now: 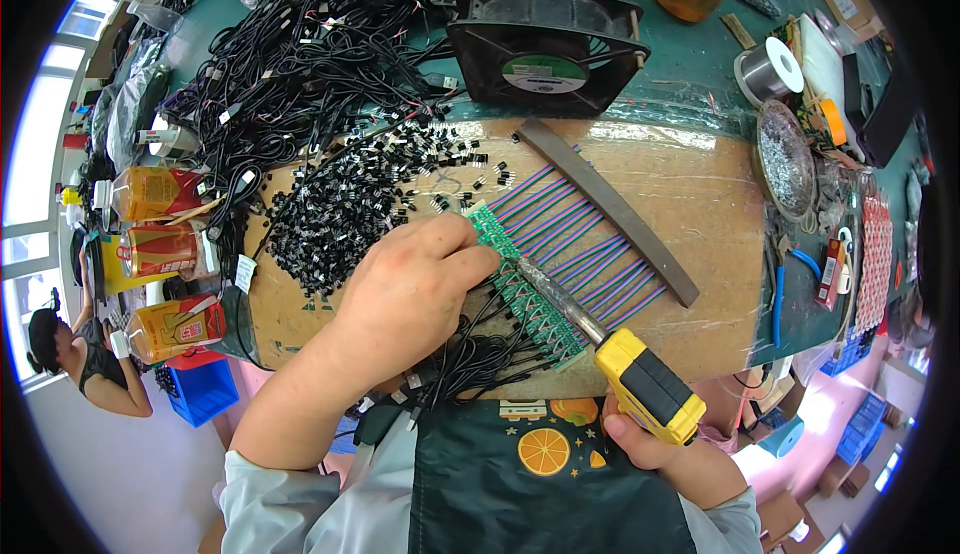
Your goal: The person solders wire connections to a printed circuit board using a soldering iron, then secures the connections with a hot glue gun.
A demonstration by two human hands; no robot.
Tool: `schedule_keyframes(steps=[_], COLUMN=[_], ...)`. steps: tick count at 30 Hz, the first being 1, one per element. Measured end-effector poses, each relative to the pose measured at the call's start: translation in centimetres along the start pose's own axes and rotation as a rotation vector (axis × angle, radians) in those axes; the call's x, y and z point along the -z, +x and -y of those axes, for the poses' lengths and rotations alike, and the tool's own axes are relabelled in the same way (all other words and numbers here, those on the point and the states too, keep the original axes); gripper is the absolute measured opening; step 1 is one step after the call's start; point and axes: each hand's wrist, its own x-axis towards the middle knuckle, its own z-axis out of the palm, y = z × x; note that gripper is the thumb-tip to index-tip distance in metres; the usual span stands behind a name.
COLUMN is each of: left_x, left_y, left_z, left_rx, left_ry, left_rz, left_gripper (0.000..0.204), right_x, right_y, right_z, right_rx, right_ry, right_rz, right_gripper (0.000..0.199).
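Note:
A strip of green circuit boards (530, 304) lies slantwise on the brown work board, with rows of coloured ribbon wires (575, 229) running off its far right side and black cables (475, 359) off its near side. My left hand (405, 289) is pinched closed at the strip's upper end; what its fingertips hold is too small to tell. My right hand (640, 444) grips a yellow and black soldering gun (650, 384). Its metal tip reaches the circuit boards close beside my left fingertips. A dark flat bar (610, 212) lies across the ribbon wires.
A heap of small black connectors (335, 209) lies left of my hand, with tangled black cables (290, 64) behind. A black fan (545, 49) stands at the back. Solder wire (770, 71), a metal dish (785, 159) and blue-handled pliers (779, 299) are at right; bottles (165, 249) at left. Another person (95, 354) is far left.

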Motion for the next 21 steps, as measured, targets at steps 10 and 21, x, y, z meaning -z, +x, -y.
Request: schedule_keyframes(steps=[10,21], left_x=[-0.1,0.1], left_y=[0.0,-0.1], left_z=[-0.2,-0.3], left_rx=[-0.001,0.001], left_ry=[0.006,0.031], left_rz=[-0.009,-0.006], left_gripper=[0.025,0.025], right_x=[0.7,0.9], right_y=[0.3,0.6], right_z=[0.9,1.5], right_rx=[-0.122,-0.15], right_ry=[0.076,0.227], right_rz=[0.079,-0.034], right_gripper=[0.015,0.014])
